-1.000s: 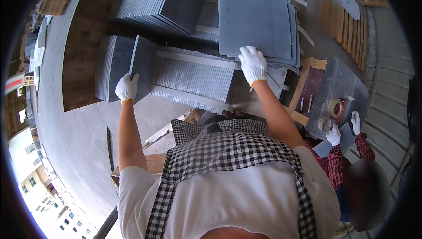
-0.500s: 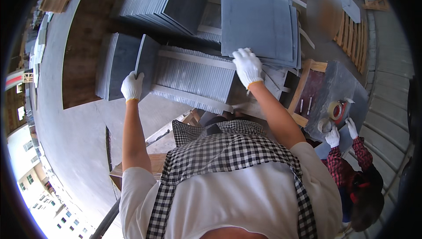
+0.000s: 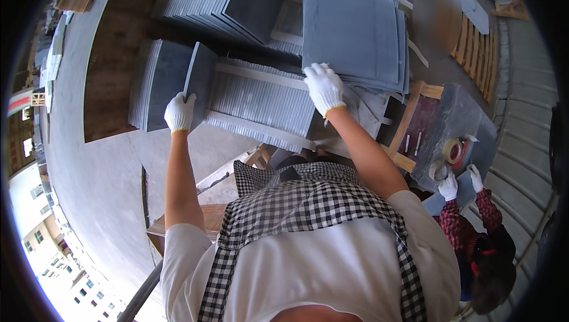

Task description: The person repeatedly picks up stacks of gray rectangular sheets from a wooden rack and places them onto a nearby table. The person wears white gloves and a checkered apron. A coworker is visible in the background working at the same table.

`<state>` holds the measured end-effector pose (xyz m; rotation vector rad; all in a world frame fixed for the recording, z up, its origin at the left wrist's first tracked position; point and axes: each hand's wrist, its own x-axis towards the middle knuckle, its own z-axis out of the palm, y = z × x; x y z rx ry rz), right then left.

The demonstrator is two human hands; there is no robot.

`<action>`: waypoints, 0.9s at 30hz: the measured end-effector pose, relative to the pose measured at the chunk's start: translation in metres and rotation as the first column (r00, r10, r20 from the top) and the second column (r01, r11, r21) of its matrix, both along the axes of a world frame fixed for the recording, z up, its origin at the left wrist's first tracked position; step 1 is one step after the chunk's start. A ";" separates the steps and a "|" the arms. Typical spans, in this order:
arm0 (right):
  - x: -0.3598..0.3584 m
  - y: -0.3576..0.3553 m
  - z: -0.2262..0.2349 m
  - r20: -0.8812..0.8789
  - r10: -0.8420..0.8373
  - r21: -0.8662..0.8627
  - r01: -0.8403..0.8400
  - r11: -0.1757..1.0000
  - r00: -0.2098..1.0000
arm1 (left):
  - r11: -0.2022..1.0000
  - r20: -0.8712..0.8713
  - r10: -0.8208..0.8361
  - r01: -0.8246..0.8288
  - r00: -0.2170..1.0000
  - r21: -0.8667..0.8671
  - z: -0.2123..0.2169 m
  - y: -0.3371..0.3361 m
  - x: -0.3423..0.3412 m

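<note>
My left hand (image 3: 179, 112), in a white knit glove, is closed on the near edge of a thin grey slab (image 3: 200, 76) that stands upright. To its left several like slabs (image 3: 169, 85) stand on edge, packed together. A long row of upright slabs (image 3: 255, 106) with pale strips laid across it is on the right of the held slab. My right hand (image 3: 325, 89), gloved too, has its fingers apart at the near left corner of a flat pile of grey slabs (image 3: 352, 31); nothing shows in it. Whether its fingertips touch the pile is hard to tell.
Another upright block of slabs (image 3: 219, 2) stands farther back. At the right, a co-worker's gloved hands (image 3: 448, 187) are at a grey-topped table (image 3: 459, 120) with tape rolls (image 3: 453, 151) on it. A wooden pallet (image 3: 477, 55) lies beyond, and a cardboard box (image 3: 207, 220) is beside my left arm.
My right hand has shifted left along the near edge of the flat pile to its corner. My left hand keeps its grip on the upright slab, which has hardly moved.
</note>
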<state>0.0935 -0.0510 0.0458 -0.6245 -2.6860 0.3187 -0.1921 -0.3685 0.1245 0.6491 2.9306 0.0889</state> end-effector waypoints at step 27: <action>0.215 0.014 -0.036 0.134 -0.801 -0.971 0.239 0.012 0.584 | 0.916 0.522 -0.010 -0.202 0.853 0.347 0.145 0.043 0.051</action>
